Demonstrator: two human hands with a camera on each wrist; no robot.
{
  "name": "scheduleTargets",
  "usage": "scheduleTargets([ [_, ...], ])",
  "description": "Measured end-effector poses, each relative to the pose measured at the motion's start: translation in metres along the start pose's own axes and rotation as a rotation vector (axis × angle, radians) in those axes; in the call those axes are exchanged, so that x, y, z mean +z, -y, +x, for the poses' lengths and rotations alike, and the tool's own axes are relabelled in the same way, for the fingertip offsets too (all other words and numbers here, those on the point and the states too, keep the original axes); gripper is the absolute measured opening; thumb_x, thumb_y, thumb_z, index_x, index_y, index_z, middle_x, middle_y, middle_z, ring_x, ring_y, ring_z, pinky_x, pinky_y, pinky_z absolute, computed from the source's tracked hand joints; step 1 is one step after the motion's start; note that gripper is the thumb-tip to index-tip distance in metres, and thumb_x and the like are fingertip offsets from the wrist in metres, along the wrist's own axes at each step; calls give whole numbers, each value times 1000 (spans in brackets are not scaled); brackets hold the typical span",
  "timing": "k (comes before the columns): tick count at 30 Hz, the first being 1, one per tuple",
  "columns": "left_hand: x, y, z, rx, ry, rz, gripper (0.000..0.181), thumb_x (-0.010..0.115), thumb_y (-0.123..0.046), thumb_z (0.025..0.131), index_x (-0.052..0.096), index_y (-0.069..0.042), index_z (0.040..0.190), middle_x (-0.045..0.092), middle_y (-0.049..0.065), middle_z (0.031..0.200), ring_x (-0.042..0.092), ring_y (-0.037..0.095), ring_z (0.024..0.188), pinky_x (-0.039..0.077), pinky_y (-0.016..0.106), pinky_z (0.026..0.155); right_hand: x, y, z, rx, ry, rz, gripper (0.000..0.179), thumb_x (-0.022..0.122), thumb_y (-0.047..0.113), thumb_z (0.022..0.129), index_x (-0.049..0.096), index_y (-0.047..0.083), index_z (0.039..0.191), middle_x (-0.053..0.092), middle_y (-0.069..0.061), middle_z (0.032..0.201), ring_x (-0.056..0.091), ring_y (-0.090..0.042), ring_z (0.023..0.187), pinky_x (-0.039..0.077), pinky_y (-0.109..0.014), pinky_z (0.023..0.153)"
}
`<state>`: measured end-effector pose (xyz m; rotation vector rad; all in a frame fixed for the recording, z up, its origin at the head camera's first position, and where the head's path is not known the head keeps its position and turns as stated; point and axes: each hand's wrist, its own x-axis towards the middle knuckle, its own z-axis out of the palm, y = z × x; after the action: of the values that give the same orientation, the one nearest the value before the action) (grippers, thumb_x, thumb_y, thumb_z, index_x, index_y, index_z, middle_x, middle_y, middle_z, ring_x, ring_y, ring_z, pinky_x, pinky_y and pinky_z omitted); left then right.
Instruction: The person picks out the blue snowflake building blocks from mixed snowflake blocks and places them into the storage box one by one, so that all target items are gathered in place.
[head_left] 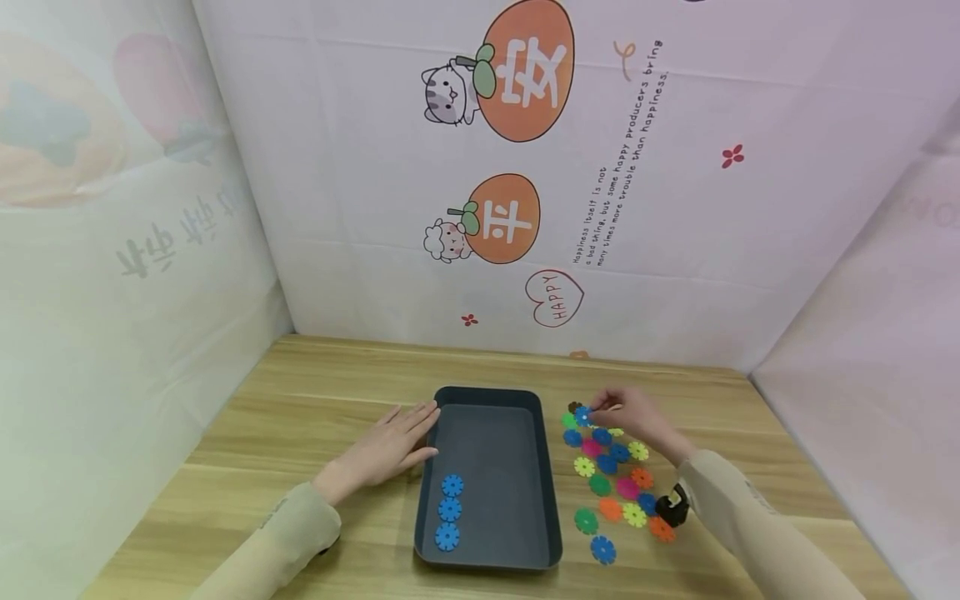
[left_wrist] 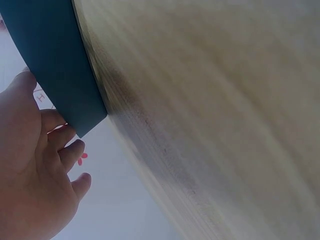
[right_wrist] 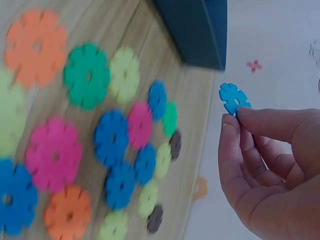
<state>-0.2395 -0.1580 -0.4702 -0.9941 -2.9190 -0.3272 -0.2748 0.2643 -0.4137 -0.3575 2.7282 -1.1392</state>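
Observation:
Between thumb and fingertips my right hand (head_left: 630, 414) pinches a blue snowflake disc (right_wrist: 232, 98), held above the far end of a spread of coloured discs. My left hand (head_left: 387, 446) rests on the left rim of a dark grey tray (head_left: 551, 500), its fingers extended; the left wrist view shows that hand (left_wrist: 40, 155) against the tray's outer wall (left_wrist: 55, 65). Inside the tray, three blue discs (head_left: 450, 509) lie in a column along the left side, close together at the near end.
Right of the tray, the loose notched discs lie on the wooden table (head_left: 337, 367): green (head_left: 586, 522), pink (head_left: 627, 488), orange (head_left: 662, 529), yellow (head_left: 584, 467), blue (head_left: 603, 550) and brown ones. White printed cloth walls (head_left: 375, 275) stand behind and at both sides.

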Motion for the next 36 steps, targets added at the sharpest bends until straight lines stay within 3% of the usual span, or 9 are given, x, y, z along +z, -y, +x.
scheduleTargets([
  [8,1,1,0,-7,2,3,68,44,-47,104,30,-7,156,28,11,164,32,32,150,23,58,123,23,27,9,-47,63,40,14,69,15,92,66,2,97,68,-12,94,65,-20,84,59,-45,80],
  [17,2,0,-1,-11,7,-6,68,45,-46,104,30,-6,156,28,12,164,32,32,150,23,59,122,57,47,20,-221,136,74,11,67,7,93,66,-4,95,69,-18,90,70,-25,79,62,-42,73],
  [23,1,0,0,-11,6,-1,68,45,-46,104,30,-7,156,28,12,164,33,32,150,23,58,122,80,65,28,-233,213,102,8,65,4,93,65,-3,96,69,-17,89,72,-27,80,62,-41,76],
  [36,4,2,3,-12,2,9,68,44,-48,104,30,-9,157,28,9,164,34,30,150,23,57,123,125,91,42,-235,268,26,5,70,6,91,69,1,90,72,-12,84,72,-24,72,62,-33,68],
])
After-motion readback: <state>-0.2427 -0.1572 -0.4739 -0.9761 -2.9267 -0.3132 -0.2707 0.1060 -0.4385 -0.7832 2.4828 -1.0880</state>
